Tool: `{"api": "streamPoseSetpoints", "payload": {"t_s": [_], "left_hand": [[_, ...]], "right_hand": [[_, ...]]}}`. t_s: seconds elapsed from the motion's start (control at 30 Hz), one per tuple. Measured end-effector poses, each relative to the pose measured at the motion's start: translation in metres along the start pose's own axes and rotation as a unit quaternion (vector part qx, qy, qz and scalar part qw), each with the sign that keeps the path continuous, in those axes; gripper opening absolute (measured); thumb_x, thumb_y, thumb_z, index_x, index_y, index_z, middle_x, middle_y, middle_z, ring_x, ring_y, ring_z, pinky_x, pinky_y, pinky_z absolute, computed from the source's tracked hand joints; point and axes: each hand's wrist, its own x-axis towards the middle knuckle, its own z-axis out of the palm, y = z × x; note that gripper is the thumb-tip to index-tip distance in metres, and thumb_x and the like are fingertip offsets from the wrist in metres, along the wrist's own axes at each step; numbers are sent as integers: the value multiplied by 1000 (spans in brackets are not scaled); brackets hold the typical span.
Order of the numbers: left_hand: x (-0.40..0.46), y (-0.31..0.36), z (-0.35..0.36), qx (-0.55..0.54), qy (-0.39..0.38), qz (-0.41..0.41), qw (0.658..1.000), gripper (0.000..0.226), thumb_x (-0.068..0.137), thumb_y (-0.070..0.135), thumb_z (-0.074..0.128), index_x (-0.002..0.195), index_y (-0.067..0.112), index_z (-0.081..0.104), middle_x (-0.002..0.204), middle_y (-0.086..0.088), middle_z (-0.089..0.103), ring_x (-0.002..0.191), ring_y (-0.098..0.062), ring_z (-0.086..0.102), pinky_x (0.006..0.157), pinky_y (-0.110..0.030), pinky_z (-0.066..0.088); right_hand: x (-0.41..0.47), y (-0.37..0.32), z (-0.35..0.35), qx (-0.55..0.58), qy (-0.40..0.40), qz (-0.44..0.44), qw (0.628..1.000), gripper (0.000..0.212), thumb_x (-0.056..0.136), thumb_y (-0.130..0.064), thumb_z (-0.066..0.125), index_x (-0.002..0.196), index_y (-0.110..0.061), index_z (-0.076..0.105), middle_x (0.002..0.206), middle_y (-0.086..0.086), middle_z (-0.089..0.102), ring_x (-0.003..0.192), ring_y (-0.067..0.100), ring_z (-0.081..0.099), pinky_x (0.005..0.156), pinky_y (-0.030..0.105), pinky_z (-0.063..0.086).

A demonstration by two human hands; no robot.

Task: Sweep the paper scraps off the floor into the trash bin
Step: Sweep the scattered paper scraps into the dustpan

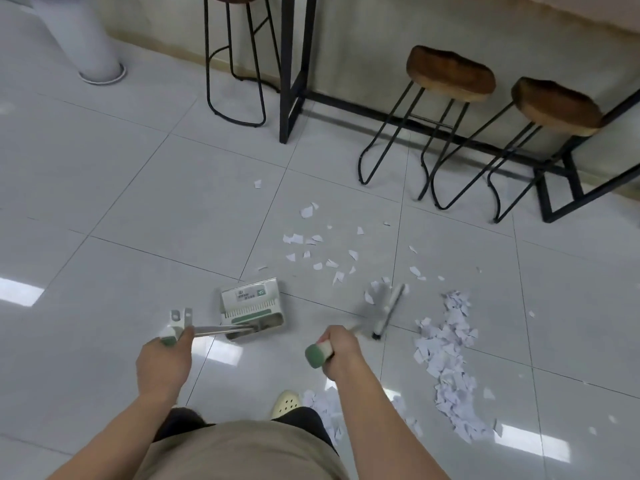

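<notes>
We grip the dustpan [252, 308] handle with our left hand [164, 362] and the broom [382, 311] with our right hand [341, 351]. The paper scraps [446, 358] are mostly on the floor [104, 202], unswept; no trash bin is visible.

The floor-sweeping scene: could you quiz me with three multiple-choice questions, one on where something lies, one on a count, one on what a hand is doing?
1. Where does the thickest pile of paper scraps lie?
A. to the right of the broom head
B. inside the dustpan
C. under the stools

2. How many wooden-seat stools show at least part of a seat?
A. one
B. three
C. five

3. What is the left hand doing?
A. hanging open
B. gripping the dustpan handle
C. picking up scraps

Answers: 1 A, the heap lies right of the broom head; 2 B, two stand at right, one at top; 3 B, its fingers wrap the handle.
</notes>
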Motion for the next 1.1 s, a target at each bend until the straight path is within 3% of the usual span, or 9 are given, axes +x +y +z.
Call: {"api": "streamPoseSetpoints", "payload": {"t_s": [0.13, 0.27, 0.43, 0.53, 0.7, 0.87, 1.0, 1.1], "left_hand": [[5, 30, 6, -13, 0, 14, 1000, 53, 96, 37, 64, 59, 1, 51, 55, -17, 54, 63, -46, 65, 68, -44, 51], [22, 52, 9, -23, -2, 17, 1000, 51, 96, 36, 64, 59, 4, 51, 55, -16, 51, 66, -48, 65, 61, -38, 44], [70, 70, -6, -34, 15, -6, 999, 51, 95, 38, 65, 61, 3, 52, 58, -17, 57, 67, -45, 66, 65, -45, 53], [112, 82, -22, -57, 30, -30, 997, 50, 96, 39, 66, 64, 2, 56, 63, -18, 61, 67, -44, 67, 63, -41, 51], [177, 107, -38, -50, 8, -22, 998, 48, 96, 33, 68, 59, 6, 55, 57, -13, 58, 64, -42, 66, 58, -35, 47], [209, 123, -33, -14, -11, -41, 999, 41, 93, 35, 67, 69, 1, 65, 63, -20, 65, 65, -40, 65, 62, -46, 57], [218, 140, -21, 11, -35, -27, 999, 42, 93, 34, 69, 69, 0, 64, 64, -19, 65, 66, -40, 63, 64, -47, 58], [221, 153, -11, 13, -52, -29, 998, 41, 92, 35, 69, 69, 1, 64, 65, -19, 65, 67, -40, 63, 66, -48, 58]], "right_hand": [[-13, -13, 33, 29, -70, 4, 997, 20, 81, 4, 42, 66, -9, 42, 47, 4, 39, 36, 17, 38, 39, 19, 36], [-14, -25, 72, 25, -138, 22, 990, 18, 86, 2, 47, 71, -8, 46, 46, 2, 37, 33, 14, 35, 35, 19, 34], [0, -51, 134, 73, -230, 99, 966, 30, 92, 1, 44, 66, -14, 38, 45, -2, 36, 30, 7, 35, 30, 15, 34], [14, -66, 164, 111, -249, 124, 954, 26, 93, 3, 47, 74, -15, 40, 47, -3, 36, 30, 6, 38, 29, 15, 37], [53, -83, 181, 135, -203, 128, 961, 16, 90, 5, 52, 88, -10, 46, 51, -2, 38, 33, 7, 39, 31, 16, 39], [65, -98, 152, 210, -128, 154, 957, 17, 90, 2, 51, 100, -10, 45, 53, -2, 37, 31, 8, 39, 34, 13, 42], [71, -106, 107, 288, -45, 135, 947, 50, 89, 2, 49, 138, -6, 41, 63, -3, 38, 34, 9, 40, 37, 14, 43], [83, -120, 81, 355, 31, 111, 928, 61, 88, 3, 48, 147, -5, 35, 83, -2, 46, 34, 13, 43, 36, 18, 44]]}}
